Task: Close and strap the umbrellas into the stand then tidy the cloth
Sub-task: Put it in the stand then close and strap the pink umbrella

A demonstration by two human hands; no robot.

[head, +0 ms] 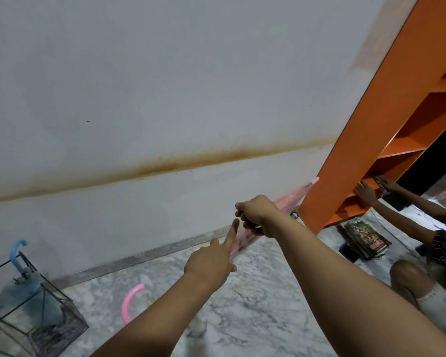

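Pink umbrella [245, 240], folded, unstowed: my right hand [255, 217] clenches its canopy, left hand [211, 258] released; blue umbrella [23, 284] already in stand [62, 328].

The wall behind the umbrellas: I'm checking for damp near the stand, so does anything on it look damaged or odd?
Yes. A brown stain band runs across the wall above the floor, slanting up toward the orange shelf. It looks like a water or damp mark. The blue umbrella in the wire stand sits below it.

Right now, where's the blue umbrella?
Head view, far left: the closed blue hook-handled umbrella stands in the black wire stand by the white wall.
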